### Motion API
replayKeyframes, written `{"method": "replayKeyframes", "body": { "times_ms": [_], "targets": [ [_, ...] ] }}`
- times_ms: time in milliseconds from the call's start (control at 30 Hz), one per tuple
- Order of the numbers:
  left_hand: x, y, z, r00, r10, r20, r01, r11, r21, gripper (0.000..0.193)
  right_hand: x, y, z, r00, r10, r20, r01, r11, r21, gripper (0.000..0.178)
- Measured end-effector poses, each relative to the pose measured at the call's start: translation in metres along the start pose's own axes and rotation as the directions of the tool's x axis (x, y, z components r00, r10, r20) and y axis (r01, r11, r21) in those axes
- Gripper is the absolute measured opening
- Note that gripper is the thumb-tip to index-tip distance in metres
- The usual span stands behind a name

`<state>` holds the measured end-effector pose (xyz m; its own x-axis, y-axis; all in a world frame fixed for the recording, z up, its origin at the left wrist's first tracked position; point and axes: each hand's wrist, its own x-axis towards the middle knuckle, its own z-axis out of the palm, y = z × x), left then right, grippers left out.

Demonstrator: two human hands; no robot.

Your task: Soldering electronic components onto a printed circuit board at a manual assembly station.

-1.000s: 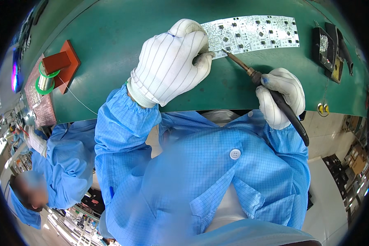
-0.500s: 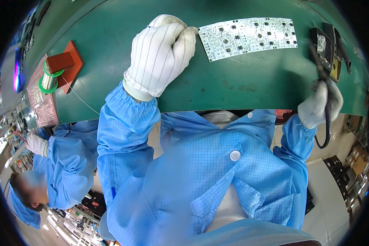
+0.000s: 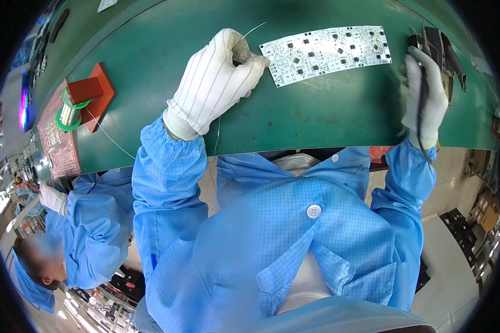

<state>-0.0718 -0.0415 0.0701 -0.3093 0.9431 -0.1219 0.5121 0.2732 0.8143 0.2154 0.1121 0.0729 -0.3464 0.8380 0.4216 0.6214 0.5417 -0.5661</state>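
Note:
My left hand, in a white striped glove, is closed on a thin solder wire whose free end sticks up past the thumb and finger. Its fingertips meet the left end of a white circuit board panel with black parts, lying flat on the green bench. At the right, my right hand, also gloved, wraps round the dark handle of a soldering iron, its cable trailing toward the sleeve. The iron's front end is by the black iron stand; the hand partly hides both.
On the left, a solder spool with green flanges sits on a red-brown holder, beside a pink bubble-wrap sheet. The solder wire runs from it toward my left sleeve. A co-worker in blue sits to the left.
My right hand has moved up and slightly left with the soldering iron, close against the stand. My left hand has tilted, and the solder wire's end now shows above it.

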Motion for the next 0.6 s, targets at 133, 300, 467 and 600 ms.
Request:
{"method": "replayKeyframes", "body": {
  "times_ms": [133, 300, 467, 600],
  "targets": [
    [0.000, 0.007, -0.002, 0.989, -0.131, 0.074, 0.137, 0.988, -0.078, 0.025, 0.013, 0.006, 0.013, 0.974, -0.144, 0.173, 0.212, 0.849, -0.484, 0.015],
    [0.002, 0.009, -0.009, 0.976, -0.214, 0.048, 0.219, 0.940, -0.262, 0.036, 0.000, 0.002, 0.026, 0.993, -0.059, 0.100, 0.073, 0.987, -0.141, 0.024],
    [0.003, 0.001, -0.018, 0.980, -0.161, -0.121, 0.064, 0.819, -0.570, 0.038, -0.021, -0.013, 0.030, 0.974, 0.227, -0.025, -0.185, 0.847, 0.499, 0.030],
    [0.004, -0.005, -0.012, 0.966, -0.119, -0.228, -0.087, 0.682, -0.726, 0.029, -0.024, -0.010, 0.032, 0.979, 0.202, 0.001, -0.158, 0.765, 0.624, 0.033]
  ]
}}
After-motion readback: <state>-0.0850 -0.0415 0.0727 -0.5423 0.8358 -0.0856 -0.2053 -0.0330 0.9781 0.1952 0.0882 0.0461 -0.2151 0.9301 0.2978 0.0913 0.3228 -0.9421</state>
